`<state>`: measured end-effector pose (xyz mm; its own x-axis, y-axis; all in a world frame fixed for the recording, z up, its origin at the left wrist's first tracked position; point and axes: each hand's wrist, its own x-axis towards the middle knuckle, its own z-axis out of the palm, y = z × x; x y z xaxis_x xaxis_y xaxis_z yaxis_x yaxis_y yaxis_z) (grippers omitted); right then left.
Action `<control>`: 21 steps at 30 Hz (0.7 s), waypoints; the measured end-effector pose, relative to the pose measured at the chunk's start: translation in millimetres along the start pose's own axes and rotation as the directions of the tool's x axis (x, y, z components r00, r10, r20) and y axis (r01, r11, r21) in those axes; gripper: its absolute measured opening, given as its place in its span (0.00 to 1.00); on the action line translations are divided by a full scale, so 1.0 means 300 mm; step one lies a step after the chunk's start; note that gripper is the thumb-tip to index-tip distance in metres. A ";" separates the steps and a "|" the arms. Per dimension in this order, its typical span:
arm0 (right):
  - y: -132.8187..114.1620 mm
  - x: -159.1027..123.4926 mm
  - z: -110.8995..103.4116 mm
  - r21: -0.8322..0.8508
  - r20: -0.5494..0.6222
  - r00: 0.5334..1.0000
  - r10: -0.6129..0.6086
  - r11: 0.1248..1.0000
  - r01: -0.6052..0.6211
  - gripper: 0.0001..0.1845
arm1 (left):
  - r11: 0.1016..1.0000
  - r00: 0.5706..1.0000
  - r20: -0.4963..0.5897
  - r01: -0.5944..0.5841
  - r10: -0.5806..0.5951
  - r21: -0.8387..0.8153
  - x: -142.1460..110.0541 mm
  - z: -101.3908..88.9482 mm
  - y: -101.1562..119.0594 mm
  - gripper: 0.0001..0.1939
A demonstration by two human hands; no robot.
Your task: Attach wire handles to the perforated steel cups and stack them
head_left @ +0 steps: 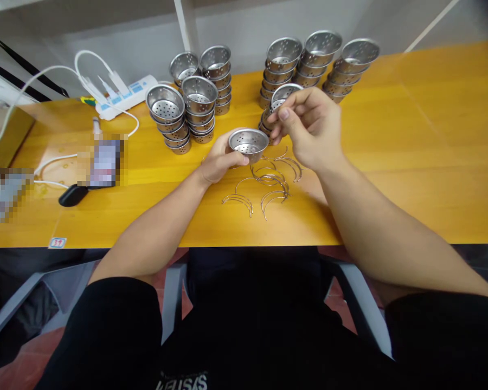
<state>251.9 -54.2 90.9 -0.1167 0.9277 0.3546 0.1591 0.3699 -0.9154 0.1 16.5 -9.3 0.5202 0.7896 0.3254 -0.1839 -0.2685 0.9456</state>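
A small perforated metal cup is gripped by my left hand, thumb along its near side, and its open top faces up. To the right and slightly higher, my right hand has its thumb and index finger pinched together; whatever is between them is too small to make out. Behind those fingers a stack of similar cups is partly hidden. Thin curved metal wires lie loose on the table under and in front of my hands.
Several stacks of perforated cups stand at the back left, and more stacks at the back right. A white power strip with cables, a phone and a black object occupy the left of the yellow table.
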 end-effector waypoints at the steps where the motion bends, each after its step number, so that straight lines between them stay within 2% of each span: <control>1: -0.003 -0.002 -0.003 -0.006 0.002 1.000 -0.006 1.000 0.006 0.39 | 1.000 1.000 -0.014 -0.010 0.010 0.013 0.001 -0.003 -0.005 0.47; 4: -0.018 -0.008 -0.010 -0.038 0.019 0.999 -0.026 0.999 0.027 0.41 | 0.996 0.998 -0.023 -0.056 0.058 0.066 0.003 -0.009 -0.008 0.50; 7: -0.024 -0.009 -0.019 -0.046 0.066 0.997 -0.049 0.998 0.052 0.44 | 0.972 0.985 0.049 -0.169 0.163 0.161 0.005 -0.008 0.007 0.55; 11: -0.008 0.004 -0.038 -0.018 0.152 0.987 0.058 0.998 -0.056 0.39 | 0.915 0.946 0.118 -0.323 0.302 0.243 0.008 -0.001 0.024 0.58; 15: 0.020 0.020 -0.057 -0.017 0.310 0.943 0.118 0.993 -0.119 0.37 | 0.904 0.930 0.148 -0.362 0.336 0.229 0.005 0.001 0.019 0.57; 19: 0.037 0.023 -0.065 -0.052 0.326 0.938 0.119 0.993 -0.108 0.43 | 0.911 0.937 0.158 -0.343 0.313 0.230 0.002 -0.006 0.003 0.57; 21: 0.043 0.021 -0.069 -0.122 0.339 0.932 0.127 0.988 -0.091 0.41 | 0.916 0.945 0.141 -0.321 0.294 0.242 0.005 -0.014 -0.010 0.59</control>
<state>273.5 -42.4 85.2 -0.4204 0.8950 0.1493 0.2878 0.2876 -0.9135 -2.1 20.7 -11.7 0.5552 0.5899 0.5863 -0.1334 -0.6327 0.7628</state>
